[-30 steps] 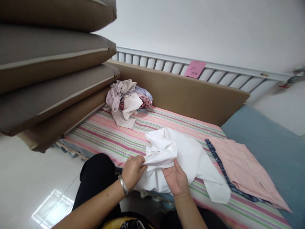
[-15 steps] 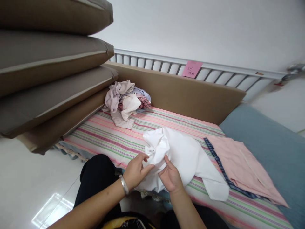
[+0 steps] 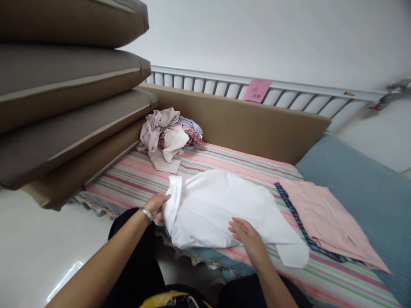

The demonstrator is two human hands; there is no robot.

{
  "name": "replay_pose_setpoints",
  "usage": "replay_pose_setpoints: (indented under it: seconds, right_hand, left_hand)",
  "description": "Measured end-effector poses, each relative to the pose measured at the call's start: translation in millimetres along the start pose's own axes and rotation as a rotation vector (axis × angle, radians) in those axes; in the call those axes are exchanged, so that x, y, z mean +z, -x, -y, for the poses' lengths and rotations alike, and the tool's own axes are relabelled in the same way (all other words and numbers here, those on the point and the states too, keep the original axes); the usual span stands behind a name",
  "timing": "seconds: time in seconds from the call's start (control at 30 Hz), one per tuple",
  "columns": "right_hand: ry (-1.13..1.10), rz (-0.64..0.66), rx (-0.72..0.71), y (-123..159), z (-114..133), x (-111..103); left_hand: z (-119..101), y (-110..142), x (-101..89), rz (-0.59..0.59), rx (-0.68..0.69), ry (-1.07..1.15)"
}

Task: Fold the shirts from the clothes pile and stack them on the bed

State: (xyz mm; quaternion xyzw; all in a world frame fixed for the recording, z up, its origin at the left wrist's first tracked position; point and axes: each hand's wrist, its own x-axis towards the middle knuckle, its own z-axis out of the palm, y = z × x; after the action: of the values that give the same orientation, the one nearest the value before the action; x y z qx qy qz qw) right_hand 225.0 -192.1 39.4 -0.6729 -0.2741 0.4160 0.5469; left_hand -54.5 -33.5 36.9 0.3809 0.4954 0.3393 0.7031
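A white shirt (image 3: 218, 205) lies spread on the striped sheet (image 3: 135, 177) at the near edge of the bed. My left hand (image 3: 157, 203), with a silver bracelet at the wrist, grips the shirt's left edge, which is folded over. My right hand (image 3: 245, 231) lies flat with fingers apart on the shirt's lower middle. One white sleeve (image 3: 293, 254) trails off to the right.
A folded pink garment (image 3: 324, 216) over a dark checked piece lies to the right. A heap of crumpled clothes (image 3: 170, 137) sits at the back left by a tan board (image 3: 250, 124). Stacked brown cushions (image 3: 64, 102) overhang the left. A blue sheet (image 3: 359, 179) covers the right.
The bunched shirt has been opened out and spread leftward. My left hand moved left to its edge; my right hand let go and now presses flat on it.
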Motion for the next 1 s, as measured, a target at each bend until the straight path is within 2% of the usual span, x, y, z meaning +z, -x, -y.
replay_pose_setpoints:
  seconds: [0.1,0.2,0.27,0.37,0.43,0.47,0.57,0.63,0.7,0.73,0.8,0.87,0.93,1.0]
  right_hand:
    - [0.019,-0.189,0.065,2.8,-20.6,-44.7]
    - [-0.026,-0.309,0.066,8.2,-32.0,-77.2]
    - [-0.061,-0.394,0.058,8.7,-33.5,-92.6]
    - [-0.063,-0.506,0.015,8.4,-25.5,-100.7]
    - [0.0,-0.494,-0.06,14.1,-15.3,-87.6]
    - [0.047,-0.434,-0.088,20.1,-10.0,-74.2]
    - [0.155,-0.095,-0.112,50.1,2.0,-14.2]
    - [0.157,0.09,-0.196,72.1,5.7,27.1]
    - [0.173,0.095,-0.276,85.7,8.1,55.0]
    - [0.198,0.049,-0.284,87.6,9.2,61.7]
    - [0.261,-0.066,-0.257,82.6,11.5,61.5]
    - [0.287,-0.126,-0.229,70.1,13.4,49.1]
    - [0.23,-0.132,-0.215,56.6,16.0,32.4]
    - [0.088,-0.115,-0.197,46.3,23.6,16.6]
  left_hand:
    - [8.1,3.8,-17.3,-0.013,-0.021,0.069]
    - [21.3,10.5,-19.8,0.129,-0.047,0.091]
    - [27.1,14.4,-18.3,0.192,-0.072,0.052]
    - [20.9,21.5,-9.8,0.114,-0.059,0.015]
    - [6.4,30.0,4.9,0.046,-0.021,0.073]
    - [-2.2,35.7,15.9,0.018,0.0,0.126]
    - [-23.2,57.3,61.9,-0.009,0.075,0.309]
    - [-28.3,74.4,98.2,0.062,0.103,0.393]
    - [-27.6,92.3,132.0,0.144,0.116,0.436]
    - [-26.4,101.0,146.6,0.183,0.127,0.451]
    - [-25.1,116.3,169.4,0.253,0.157,0.463]
    - [-27.1,127.2,183.2,0.302,0.185,0.44]
    - [-32.6,131.3,187.9,0.367,0.216,0.392]
    - [-39.8,126.7,183.6,0.483,0.3,0.333]
